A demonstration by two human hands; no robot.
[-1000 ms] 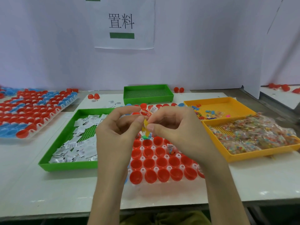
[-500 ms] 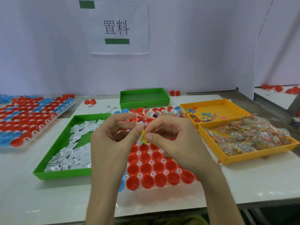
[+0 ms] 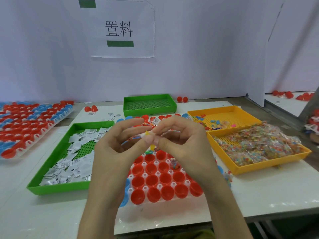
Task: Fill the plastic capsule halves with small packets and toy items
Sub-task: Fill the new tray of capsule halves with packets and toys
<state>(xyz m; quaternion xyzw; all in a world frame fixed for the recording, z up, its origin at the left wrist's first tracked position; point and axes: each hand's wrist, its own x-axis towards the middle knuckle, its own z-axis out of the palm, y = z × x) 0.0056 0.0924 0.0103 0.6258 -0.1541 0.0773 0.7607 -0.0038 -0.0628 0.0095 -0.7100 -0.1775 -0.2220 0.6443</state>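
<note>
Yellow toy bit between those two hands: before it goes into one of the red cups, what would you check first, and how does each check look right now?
1. Grip on the yellow toy piece: ok, the left hand and right hand both pinch it at the fingertips.
2. Empty red capsule halves ready: ok, the near rows are open and empty.
3. Toy piece whole: cannot tell, too small and blurred.
4. Target half chosen: cannot tell; one filled half already holds a packet.
5. White packets stocked in the green tray: ok, plenty.
</note>
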